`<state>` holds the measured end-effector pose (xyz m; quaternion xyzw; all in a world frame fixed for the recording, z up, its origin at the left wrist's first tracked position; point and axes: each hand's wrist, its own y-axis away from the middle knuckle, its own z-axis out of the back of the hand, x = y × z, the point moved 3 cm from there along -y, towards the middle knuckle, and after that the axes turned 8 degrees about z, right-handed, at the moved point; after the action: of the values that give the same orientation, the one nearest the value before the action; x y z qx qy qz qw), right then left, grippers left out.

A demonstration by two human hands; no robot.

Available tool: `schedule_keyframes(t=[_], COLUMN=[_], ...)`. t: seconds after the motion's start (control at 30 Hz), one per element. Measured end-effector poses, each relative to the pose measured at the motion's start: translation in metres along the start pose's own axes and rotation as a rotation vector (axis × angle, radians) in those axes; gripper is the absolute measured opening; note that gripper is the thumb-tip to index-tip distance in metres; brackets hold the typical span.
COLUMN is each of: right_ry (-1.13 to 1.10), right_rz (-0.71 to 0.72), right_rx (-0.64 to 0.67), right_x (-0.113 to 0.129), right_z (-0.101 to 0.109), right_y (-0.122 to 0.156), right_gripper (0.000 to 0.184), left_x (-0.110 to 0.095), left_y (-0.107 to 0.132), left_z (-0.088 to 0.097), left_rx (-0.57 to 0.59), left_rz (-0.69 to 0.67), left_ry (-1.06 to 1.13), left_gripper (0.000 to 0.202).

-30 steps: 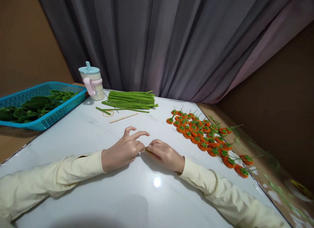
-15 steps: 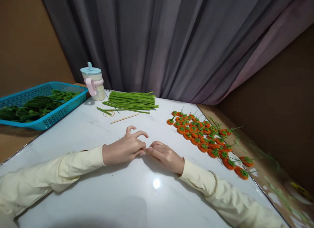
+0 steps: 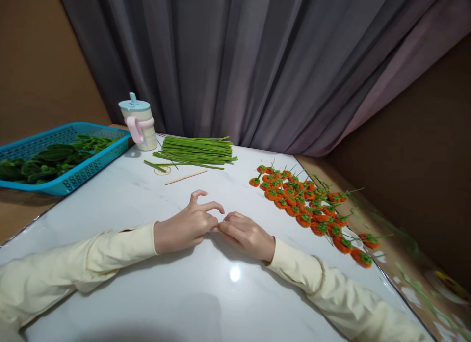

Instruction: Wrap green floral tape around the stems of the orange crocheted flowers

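Over the middle of the white table (image 3: 147, 293), your left hand (image 3: 184, 230) reaches rightward, its two far fingers lifted, crooked and spread apart, the rest bent toward your right hand (image 3: 248, 235). That one points left, its fingers curled close together, and the fingertips of both hands meet. You seem to be pinching something small there, but your fingers hide it, so I cannot tell what it is. A second ago a green sliver showed at that spot; now it doesn't. Your wrists have hardly shifted, and the green strips (image 3: 196, 150) lie beyond your hands as before.
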<state>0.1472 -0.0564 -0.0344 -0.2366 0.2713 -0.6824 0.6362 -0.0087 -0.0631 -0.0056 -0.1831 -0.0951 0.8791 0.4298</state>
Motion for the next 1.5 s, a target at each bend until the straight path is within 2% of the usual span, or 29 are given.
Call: schedule_keyframes(t=[0.23, 0.53, 0.9, 1.2, 1.5], right_ry=[0.1, -0.074, 0.026, 0.088, -0.034], right_rz=[0.124, -0.025, -0.004, 0.085, -0.038], right_rx=[0.041, 0.002, -0.031, -0.034, -0.064], right_x=[0.001, -0.002, 0.002, 0.005, 0.001], right_z=[0.001, -0.002, -0.001, -0.002, 0.002], right_y=[0.002, 0.004, 0.002, 0.001, 0.002], right_gripper=[0.018, 0.015, 0.014, 0.016, 0.023], left_x=[-0.001, -0.005, -0.01, -0.01, -0.013], left_y=[0.0, -0.001, 0.002, 0.003, 0.002], left_z=[-0.002, -0.001, -0.002, -0.004, 0.001], left_rx=[0.004, -0.058, -0.136, -0.073, -0.119], left_rz=[-0.036, -0.106, -0.167, -0.156, -0.155], left_ry=[-0.134, -0.274, -0.432, -0.452, -0.501], left_gripper=[0.023, 0.029, 0.03, 0.029, 0.024])
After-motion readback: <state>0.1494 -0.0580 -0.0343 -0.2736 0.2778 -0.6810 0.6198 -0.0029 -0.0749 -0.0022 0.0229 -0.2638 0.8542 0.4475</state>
